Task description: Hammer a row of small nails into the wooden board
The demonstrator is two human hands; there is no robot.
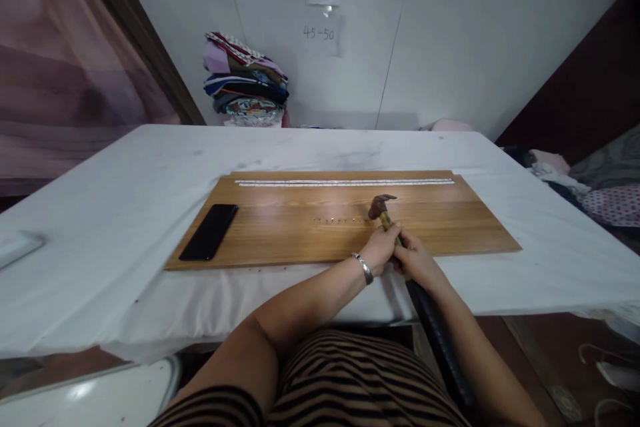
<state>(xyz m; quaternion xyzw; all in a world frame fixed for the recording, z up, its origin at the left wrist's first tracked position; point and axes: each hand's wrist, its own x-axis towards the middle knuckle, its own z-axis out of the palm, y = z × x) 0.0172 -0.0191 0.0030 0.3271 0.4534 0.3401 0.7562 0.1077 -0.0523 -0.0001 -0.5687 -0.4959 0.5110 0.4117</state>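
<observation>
A claw hammer (pixel 379 208) with a rusty head and a long handle is held over the right half of a wooden board (pixel 280 240). Both my left hand (pixel 379 251) and my right hand (pixel 416 261) are closed round the upper handle, close together; the dark lower handle runs back along my right forearm. Left of the hammer head, several small nails (pixel 333 219) form a row on the board. Whether they are driven in is too small to tell. Two pale, narrow marked strips (pixel 345 183) lie along the board's far edge.
On the board's left end lies a black phone (pixel 209 232). The board rests on a table with a white cloth (pixel 125 193), where small dark specks show near the front edge. Folded clothes (pixel 245 80) are stacked behind, by the wall, below papers with handwriting (pixel 320 33).
</observation>
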